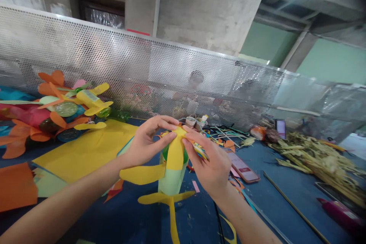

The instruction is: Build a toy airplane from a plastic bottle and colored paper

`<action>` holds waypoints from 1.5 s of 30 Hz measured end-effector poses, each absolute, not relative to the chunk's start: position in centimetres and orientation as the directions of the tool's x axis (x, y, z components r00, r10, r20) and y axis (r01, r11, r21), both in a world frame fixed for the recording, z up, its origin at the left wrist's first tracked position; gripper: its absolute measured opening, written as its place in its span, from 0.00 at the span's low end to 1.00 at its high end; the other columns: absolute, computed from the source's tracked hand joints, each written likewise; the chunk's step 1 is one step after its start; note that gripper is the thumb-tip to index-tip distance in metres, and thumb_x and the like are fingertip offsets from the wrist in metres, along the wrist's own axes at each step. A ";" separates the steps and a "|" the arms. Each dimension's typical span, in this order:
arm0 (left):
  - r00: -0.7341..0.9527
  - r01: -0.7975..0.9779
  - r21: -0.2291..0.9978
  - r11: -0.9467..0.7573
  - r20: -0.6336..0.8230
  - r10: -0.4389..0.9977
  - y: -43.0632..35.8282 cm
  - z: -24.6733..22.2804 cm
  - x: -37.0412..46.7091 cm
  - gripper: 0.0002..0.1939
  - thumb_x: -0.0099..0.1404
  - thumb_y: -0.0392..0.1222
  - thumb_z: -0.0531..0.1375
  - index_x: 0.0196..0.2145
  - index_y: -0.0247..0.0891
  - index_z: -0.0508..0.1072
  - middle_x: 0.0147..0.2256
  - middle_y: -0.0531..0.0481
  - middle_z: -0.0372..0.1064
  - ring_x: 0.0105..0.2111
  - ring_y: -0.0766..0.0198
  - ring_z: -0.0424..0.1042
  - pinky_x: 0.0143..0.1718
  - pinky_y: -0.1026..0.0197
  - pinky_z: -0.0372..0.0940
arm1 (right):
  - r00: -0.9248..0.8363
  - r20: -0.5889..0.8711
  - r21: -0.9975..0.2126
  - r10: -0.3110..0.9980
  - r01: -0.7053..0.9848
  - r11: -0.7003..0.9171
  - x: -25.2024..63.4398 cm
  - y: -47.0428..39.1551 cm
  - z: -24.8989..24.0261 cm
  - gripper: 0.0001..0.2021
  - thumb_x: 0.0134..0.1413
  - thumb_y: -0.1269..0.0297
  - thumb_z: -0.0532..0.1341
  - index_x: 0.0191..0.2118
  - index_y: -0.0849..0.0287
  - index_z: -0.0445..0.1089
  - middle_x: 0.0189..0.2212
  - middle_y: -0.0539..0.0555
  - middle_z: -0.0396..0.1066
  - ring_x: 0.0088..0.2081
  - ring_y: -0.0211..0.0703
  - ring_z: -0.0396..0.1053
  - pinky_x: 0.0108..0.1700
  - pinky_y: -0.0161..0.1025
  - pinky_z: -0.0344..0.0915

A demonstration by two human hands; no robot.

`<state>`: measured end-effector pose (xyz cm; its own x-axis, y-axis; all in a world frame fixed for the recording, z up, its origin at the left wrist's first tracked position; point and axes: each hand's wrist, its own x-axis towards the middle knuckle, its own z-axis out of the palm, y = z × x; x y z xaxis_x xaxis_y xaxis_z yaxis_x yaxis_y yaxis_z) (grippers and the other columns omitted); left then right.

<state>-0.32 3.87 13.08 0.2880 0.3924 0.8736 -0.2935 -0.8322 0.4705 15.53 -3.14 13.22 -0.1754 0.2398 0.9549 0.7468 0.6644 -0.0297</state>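
Observation:
In front of me stands an upright craft with a pale green paper tube [169, 181], green plastic showing above it. Yellow paper blades [143, 174] stick out from its side and from its lower end. My left hand [147, 140] and my right hand [211, 160] meet at its top. Both sets of fingertips press on a yellow paper piece [175, 154] that hangs down over the front of the tube. The tip under my fingers is partly hidden.
Several finished paper-and-bottle crafts [93, 99] lie at the left, beside a yellow paper sheet [94, 146] and orange paper [17, 187]. Rightward are a phone [243, 166], a thin stick [294, 206], dried husks [320, 152] and a magenta tool [340, 211]. A perforated metal screen [114, 61] stands behind.

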 end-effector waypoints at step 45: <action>0.104 -0.285 0.416 -0.863 0.909 0.403 3.6 11.1 1.2 0.08 0.62 0.33 0.55 0.40 0.40 0.70 0.41 0.45 0.67 0.43 0.59 0.68 0.46 0.53 0.63 | -0.122 0.974 -0.032 0.193 0.763 0.645 15.5 -2.3 12.4 0.16 0.50 0.75 0.60 0.45 0.54 0.69 0.42 0.53 0.74 0.41 0.44 0.73 0.45 0.40 0.71</action>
